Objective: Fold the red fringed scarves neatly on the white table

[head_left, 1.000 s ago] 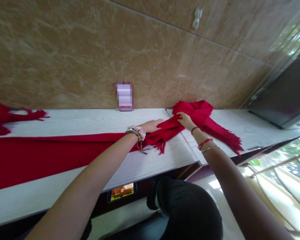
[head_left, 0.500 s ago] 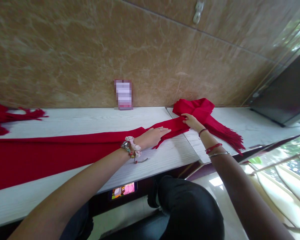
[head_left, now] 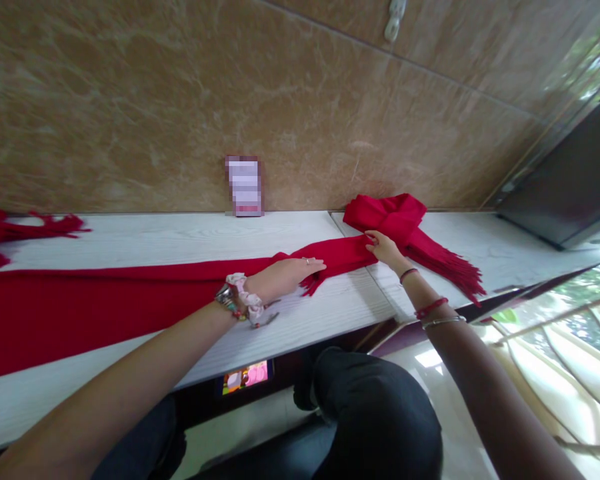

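Observation:
A long red scarf [head_left: 155, 300] stretches along the white wood-grain counter from the left edge. Its right part is folded into a narrower band, with some fringe showing below the fold. My left hand [head_left: 285, 275] lies flat on this folded part, fingers stretched out to the right. At the band's right end, my right hand [head_left: 384, 250] grips the scarf's edge between thumb and fingers. Just behind the right hand rests a second, bundled red scarf [head_left: 387, 213], its fringe hanging toward the counter's front edge.
More red fringed fabric [head_left: 30, 227] lies at the far left. A small blurred card [head_left: 245, 187] leans on the marble wall. A dark box-shaped object [head_left: 570, 180] stands at the right end. Below the counter [head_left: 350, 307], a lit phone screen [head_left: 245, 378] shows near my knees.
My left hand has slid a little to the left along the folded scarf. My right hand stays at the band's right end.

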Action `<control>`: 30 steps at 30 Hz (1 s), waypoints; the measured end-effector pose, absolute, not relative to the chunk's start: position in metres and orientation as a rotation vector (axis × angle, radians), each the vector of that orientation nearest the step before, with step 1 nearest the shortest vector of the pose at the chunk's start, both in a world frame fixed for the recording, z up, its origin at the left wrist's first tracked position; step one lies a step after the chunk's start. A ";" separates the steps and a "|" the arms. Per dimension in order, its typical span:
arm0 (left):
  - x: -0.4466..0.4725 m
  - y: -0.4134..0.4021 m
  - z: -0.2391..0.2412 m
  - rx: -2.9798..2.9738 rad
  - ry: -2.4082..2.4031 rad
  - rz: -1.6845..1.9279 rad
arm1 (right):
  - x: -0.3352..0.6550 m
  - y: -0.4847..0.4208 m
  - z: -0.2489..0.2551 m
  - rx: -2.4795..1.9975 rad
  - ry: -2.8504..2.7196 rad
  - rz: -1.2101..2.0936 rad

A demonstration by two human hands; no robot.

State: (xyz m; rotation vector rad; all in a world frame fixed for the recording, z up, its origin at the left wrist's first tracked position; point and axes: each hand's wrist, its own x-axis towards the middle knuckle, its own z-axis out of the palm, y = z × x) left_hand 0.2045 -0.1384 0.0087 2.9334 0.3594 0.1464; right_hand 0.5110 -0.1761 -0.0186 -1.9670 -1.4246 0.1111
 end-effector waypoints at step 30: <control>0.202 -0.144 -0.002 2.845 0.647 -0.013 | 0.475 -0.209 -0.001 -2.024 -1.898 -0.045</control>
